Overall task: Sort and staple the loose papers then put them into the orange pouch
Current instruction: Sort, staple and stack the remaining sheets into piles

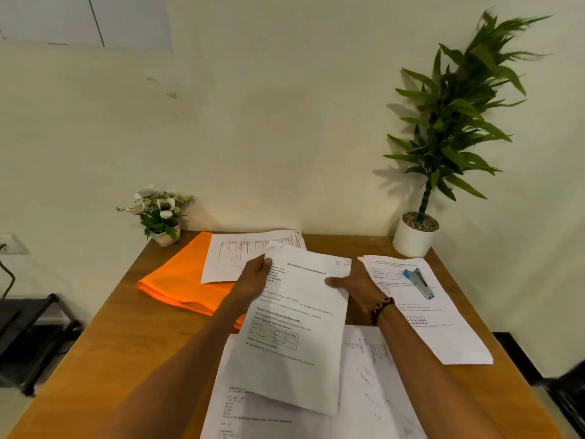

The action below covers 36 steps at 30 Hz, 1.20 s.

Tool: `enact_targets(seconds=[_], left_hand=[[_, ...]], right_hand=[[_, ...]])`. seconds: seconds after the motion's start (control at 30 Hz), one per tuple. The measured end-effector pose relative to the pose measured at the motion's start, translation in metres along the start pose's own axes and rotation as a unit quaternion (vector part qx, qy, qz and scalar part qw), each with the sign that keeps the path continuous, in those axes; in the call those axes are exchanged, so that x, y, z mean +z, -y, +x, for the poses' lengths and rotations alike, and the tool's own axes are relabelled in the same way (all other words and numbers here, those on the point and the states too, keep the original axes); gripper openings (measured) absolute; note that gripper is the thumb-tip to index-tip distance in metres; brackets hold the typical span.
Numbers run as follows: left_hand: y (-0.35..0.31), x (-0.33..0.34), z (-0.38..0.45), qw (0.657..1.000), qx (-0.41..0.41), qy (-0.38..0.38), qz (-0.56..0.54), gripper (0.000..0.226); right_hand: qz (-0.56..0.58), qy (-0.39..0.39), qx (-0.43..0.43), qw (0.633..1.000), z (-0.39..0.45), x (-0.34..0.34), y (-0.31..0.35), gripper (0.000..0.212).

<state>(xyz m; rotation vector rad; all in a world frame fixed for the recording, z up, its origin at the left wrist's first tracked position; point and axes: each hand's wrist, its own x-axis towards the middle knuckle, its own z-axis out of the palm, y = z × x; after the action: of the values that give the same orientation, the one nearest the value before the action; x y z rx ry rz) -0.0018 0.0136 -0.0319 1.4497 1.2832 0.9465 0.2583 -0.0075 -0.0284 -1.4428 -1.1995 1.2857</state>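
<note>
Both my hands hold one printed sheet point(297, 327) above the middle of the wooden table. My left hand point(254, 278) grips its upper left edge. My right hand point(356, 285) pinches its upper right edge, thumb on top. The orange pouch point(177, 280) lies flat at the back left, with another printed paper point(234, 258) resting partly on it. A blue and silver stapler point(418, 282) lies on a sheet point(437, 324) at the right. More loose papers point(364, 391) are spread at the near edge under the held sheet.
A tall green plant in a white pot point(414, 237) stands at the table's back right corner. A small pot of white flowers point(163, 217) is at the back left. A dark rack point(28, 331) stands on the floor to the left. The wall runs behind the table point(104, 343).
</note>
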Motion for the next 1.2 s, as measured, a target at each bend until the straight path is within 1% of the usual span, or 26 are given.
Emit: enact_targets(seconds=[0.07,0.1,0.13,0.2,0.23,0.27,0.37,0.47,0.6,0.67,0.7,0.73,0.77,0.8,0.87,0.9,1.07,1.13,1.2], left_hand=[[0.003,0.007,-0.003,1.0,0.015,0.018,0.003,0.028],[0.004,0.011,-0.005,0.999,0.023,0.031,0.017,0.029],[0.005,0.014,-0.005,0.998,0.029,0.042,0.035,0.032],[0.009,0.022,-0.004,0.994,0.041,0.067,0.069,0.035],[0.012,0.025,-0.004,0.992,0.05,0.08,0.08,0.037],[0.013,0.03,-0.003,0.99,0.059,0.09,0.089,0.039],[0.009,0.04,-0.001,0.987,0.067,0.106,0.101,0.043],[0.003,0.045,-0.001,0.986,0.063,0.115,0.099,0.043],[0.002,0.05,0.002,0.982,0.058,0.137,0.114,0.044],[0.002,0.053,0.005,0.98,0.052,0.149,0.121,0.042],[0.001,0.055,0.005,0.979,0.049,0.155,0.125,0.04],[0.0,0.056,0.006,0.978,0.047,0.159,0.126,0.038],[-0.001,0.058,0.007,0.977,0.046,0.164,0.126,0.036],[-0.002,0.059,0.008,0.977,0.048,0.167,0.126,0.035],[-0.004,0.06,0.011,0.974,0.052,0.178,0.132,0.034],[-0.006,0.059,0.012,0.972,0.054,0.184,0.137,0.033],[-0.006,0.062,0.028,0.957,0.05,0.208,0.194,0.035],[-0.007,0.067,0.035,0.961,0.047,0.185,0.202,0.038],[-0.014,0.074,0.036,0.974,0.047,0.143,0.167,0.03]], right_hand=[[-0.106,-0.078,-0.069,0.989,0.003,-0.004,0.009,0.049],[-0.162,-0.097,-0.106,0.976,0.006,-0.005,0.011,0.044],[-0.211,-0.102,-0.134,0.963,0.007,-0.005,0.014,0.039],[-0.308,-0.087,-0.164,0.933,0.01,-0.004,0.016,0.024],[-0.341,-0.073,-0.173,0.921,0.01,-0.001,0.017,0.016],[-0.353,-0.063,-0.178,0.917,0.011,0.002,0.016,0.012],[-0.32,-0.052,-0.186,0.927,0.013,0.01,0.017,0.004],[-0.273,-0.057,-0.174,0.944,0.013,0.013,0.016,0.008],[-0.212,-0.084,-0.151,0.962,0.008,0.01,0.015,0.023],[-0.195,-0.087,-0.143,0.966,0.006,0.006,0.012,0.021],[-0.186,-0.084,-0.139,0.969,0.005,0.004,0.01,0.024],[-0.179,-0.079,-0.135,0.971,0.005,0.002,0.009,0.034],[-0.174,-0.073,-0.127,0.974,0.004,-0.001,0.008,0.038],[-0.179,-0.071,-0.123,0.974,0.004,-0.003,0.007,0.034],[-0.182,-0.076,-0.118,0.973,0.005,-0.006,0.004,0.016],[-0.174,-0.083,-0.118,0.974,0.005,-0.007,0.002,0.011],[-0.168,-0.129,-0.123,0.97,0.004,-0.009,-0.007,0.009],[-0.161,-0.148,-0.111,0.969,0.006,-0.012,-0.01,0.009],[-0.144,-0.156,-0.095,0.972,0.007,-0.015,-0.014,0.009]])
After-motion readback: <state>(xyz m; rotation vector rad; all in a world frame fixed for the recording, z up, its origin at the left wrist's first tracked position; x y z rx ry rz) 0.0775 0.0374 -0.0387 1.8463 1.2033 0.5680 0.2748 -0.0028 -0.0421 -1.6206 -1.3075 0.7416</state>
